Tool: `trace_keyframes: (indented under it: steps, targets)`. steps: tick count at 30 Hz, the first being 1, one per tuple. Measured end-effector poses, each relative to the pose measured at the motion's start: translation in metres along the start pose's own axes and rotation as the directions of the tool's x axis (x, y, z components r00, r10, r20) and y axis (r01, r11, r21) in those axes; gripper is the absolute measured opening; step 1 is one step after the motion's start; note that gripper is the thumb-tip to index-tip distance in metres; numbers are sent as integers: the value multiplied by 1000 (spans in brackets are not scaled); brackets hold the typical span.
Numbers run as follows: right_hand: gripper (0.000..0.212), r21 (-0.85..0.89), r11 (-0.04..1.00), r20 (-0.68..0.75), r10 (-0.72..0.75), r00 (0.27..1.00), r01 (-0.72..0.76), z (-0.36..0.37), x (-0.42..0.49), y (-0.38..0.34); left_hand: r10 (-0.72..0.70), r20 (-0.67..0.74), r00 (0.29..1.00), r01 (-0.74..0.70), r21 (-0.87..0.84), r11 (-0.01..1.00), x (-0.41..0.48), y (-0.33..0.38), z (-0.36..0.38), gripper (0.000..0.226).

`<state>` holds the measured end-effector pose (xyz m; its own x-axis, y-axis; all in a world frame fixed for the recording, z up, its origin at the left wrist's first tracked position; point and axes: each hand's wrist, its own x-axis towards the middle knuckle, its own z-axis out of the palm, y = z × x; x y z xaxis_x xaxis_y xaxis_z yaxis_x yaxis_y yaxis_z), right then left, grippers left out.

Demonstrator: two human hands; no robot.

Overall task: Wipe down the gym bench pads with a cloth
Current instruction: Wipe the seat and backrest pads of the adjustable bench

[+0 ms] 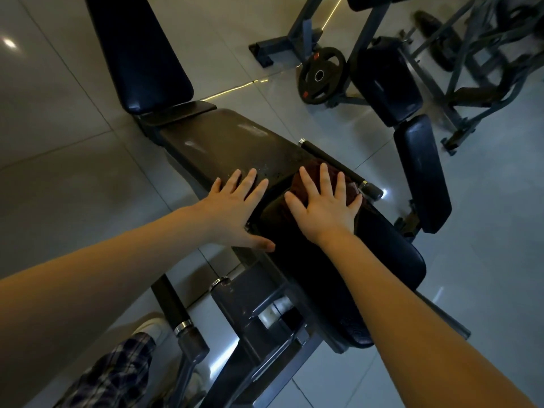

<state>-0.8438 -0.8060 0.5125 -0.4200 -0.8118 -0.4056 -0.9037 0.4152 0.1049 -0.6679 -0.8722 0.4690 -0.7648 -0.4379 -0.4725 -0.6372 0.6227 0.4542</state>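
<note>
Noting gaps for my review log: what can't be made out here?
Head view only.
Cloth: mostly covered by the right hand; its size is unclear.
Bench pad: part beneath the left hand hidden.
Upright pad: cut off by the top edge.
Machines at upper right: blurred.

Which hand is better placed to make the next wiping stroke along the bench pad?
Right. The right hand lies flat on the cloth; the left hand presses the bare pad.

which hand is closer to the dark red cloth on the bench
Right. The right hand lies flat on top of the cloth, fingers spread. The left hand rests flat on the brown bench pad, off to the cloth's left.
</note>
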Motion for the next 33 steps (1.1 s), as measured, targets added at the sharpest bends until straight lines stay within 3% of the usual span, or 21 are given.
trace_keyframes:
  steps: [4, 7, 13, 22, 28, 33]
  targets:
    - [60, 31, 1000, 18, -2, 1000, 2, -3, -1, -2, -3, 1, 1000, 3, -31, 1000, -1, -1, -3, 125]
    - [60, 40, 995, 1, -88, 996, 88, 0, -27, -1, -6, 3, 1000, 6, -9, 1000, -2, 0, -2, 125]
    - [64, -103, 965, 9, -240, 971, 239, 26, -97, 12, -2, 9, 1000, 2, 6, 1000, -2, -2, -4, 122]
    - [59, -77, 991, -51, -112, 992, 108, 18, -55, 5, -24, 16, 1000, 24, -34, 999, 1, -1, 0, 124]
    - [54, 97, 993, 16, 65, 998, -66, -10, 29, 7, -23, 14, 1000, 23, -28, 999, 1, 0, -2, 126]
    - [53, 104, 990, 27, -101, 994, 98, -8, 4, 16, -10, 16, 1000, 11, -43, 999, 1, -3, -4, 126]
